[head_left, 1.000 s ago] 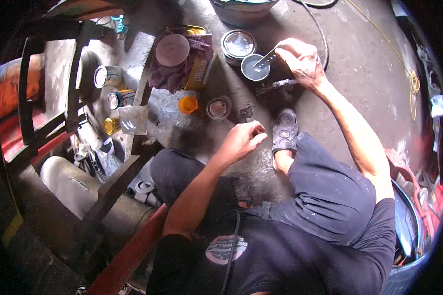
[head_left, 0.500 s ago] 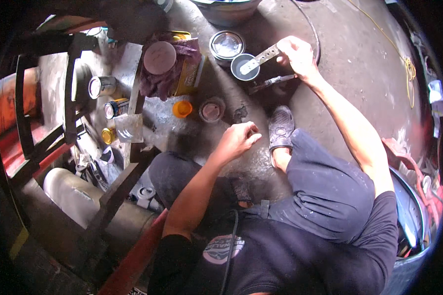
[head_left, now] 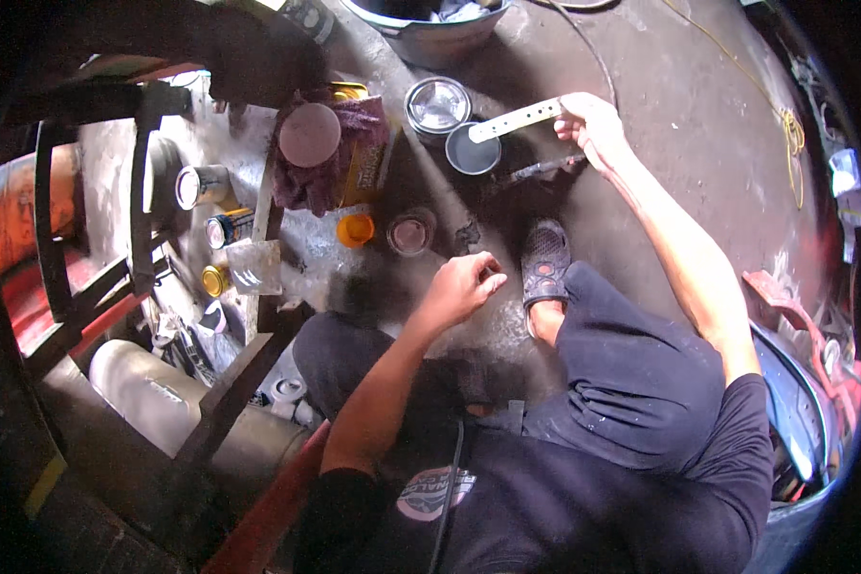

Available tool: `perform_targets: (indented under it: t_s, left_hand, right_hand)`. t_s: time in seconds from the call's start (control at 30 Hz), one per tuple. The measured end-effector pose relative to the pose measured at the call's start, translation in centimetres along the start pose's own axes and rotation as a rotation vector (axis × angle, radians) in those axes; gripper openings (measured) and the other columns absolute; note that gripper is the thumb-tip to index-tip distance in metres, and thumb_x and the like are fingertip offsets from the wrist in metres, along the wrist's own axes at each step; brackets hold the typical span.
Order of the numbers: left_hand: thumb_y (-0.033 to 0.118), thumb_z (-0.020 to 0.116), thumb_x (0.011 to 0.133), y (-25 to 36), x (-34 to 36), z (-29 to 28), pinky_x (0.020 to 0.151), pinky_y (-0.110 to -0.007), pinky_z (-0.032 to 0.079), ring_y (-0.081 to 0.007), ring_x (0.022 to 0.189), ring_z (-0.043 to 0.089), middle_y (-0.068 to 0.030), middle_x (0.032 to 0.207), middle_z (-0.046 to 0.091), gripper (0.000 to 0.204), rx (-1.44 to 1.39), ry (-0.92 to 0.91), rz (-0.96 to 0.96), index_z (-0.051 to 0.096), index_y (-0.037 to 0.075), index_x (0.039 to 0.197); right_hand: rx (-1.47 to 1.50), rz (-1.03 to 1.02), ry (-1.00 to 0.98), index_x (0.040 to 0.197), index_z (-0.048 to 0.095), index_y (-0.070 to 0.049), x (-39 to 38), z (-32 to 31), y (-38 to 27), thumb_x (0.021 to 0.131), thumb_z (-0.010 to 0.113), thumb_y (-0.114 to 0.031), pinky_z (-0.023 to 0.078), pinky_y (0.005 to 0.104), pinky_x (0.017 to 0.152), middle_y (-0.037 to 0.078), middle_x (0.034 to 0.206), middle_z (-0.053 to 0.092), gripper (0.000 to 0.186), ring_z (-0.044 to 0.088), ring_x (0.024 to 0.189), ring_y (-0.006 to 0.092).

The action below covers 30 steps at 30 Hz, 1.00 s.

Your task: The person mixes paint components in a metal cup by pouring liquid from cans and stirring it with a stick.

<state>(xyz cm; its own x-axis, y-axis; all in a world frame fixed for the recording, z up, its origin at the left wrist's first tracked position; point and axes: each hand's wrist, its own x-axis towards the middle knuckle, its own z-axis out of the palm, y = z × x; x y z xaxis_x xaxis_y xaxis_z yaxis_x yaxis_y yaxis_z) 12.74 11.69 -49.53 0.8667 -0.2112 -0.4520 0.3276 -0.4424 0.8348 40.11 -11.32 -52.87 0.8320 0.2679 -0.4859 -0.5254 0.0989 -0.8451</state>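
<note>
My right hand [head_left: 591,129] grips the end of a pale flat mixing stick [head_left: 518,120] with a row of holes. The stick's other end is over the far rim of a small round cup [head_left: 473,153] with grey inside. Touching or close to that cup is a round can with a shiny top [head_left: 438,105]. Loosely curled, my left hand [head_left: 464,287] hovers above the floor near my knee, thumb apart from the fingers, and I see nothing in it. Ahead of it stand a clear cup [head_left: 411,233] and an orange cup [head_left: 356,230].
A dark, slim tool [head_left: 540,170], its kind unclear, lies beside the grey cup. To the left, a purple cloth [head_left: 301,177] bears a round pale lid [head_left: 310,133]. Several small cans stand beyond a dark metal frame [head_left: 139,182]. A large tub [head_left: 430,38] is at the far side.
The mixing stick has swung to a flatter angle, its tip shifting from inside the grey cup toward the far rim. My left hand keeps much the same pose. The view has shifted slightly.
</note>
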Motion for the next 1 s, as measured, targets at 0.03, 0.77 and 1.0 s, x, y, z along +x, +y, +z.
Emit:
perform_targets:
  t_s: [0.03,0.77,1.0]
  left_hand:
    - [0.031,0.071,0.095,0.0,0.0,0.0,0.083,-0.046,0.056,-0.0384,0.096,0.073,-0.0214,0.099,0.075,0.032,0.014,-0.01,-0.013,0.072,0.001,0.105]
    - [0.029,0.072,0.097,-0.1,-0.3,-1.7,0.078,-0.039,0.055,-0.0275,0.085,0.073,-0.0195,0.093,0.075,0.033,-0.022,0.008,-0.029,0.073,-0.002,0.109]
    - [0.013,0.078,0.091,5.1,-2.4,-6.4,0.072,-0.039,0.054,-0.0272,0.079,0.069,-0.0166,0.088,0.071,0.017,-0.118,0.496,0.074,0.072,0.0,0.101]
  right_hand:
    - [0.05,-0.041,-0.061,0.112,0.069,-0.004,0.4,0.1,0.0,0.101,0.067,-0.018,0.059,0.0348,0.075,0.009,0.097,0.074,0.018,0.071,0.083,0.0187]
    - [-1.145,-0.391,-0.018,0.117,0.074,-0.004,2.5,3.4,2.0,0.089,0.057,-0.018,0.055,0.0447,0.096,0.02,0.106,0.075,0.036,0.073,0.106,0.0351]
    - [-1.11,-0.169,-0.723,0.128,0.065,0.002,0.6,-1.0,4.2,0.072,0.061,-0.004,0.053,0.0403,0.094,0.019,0.107,0.074,0.057,0.07,0.101,0.0312]
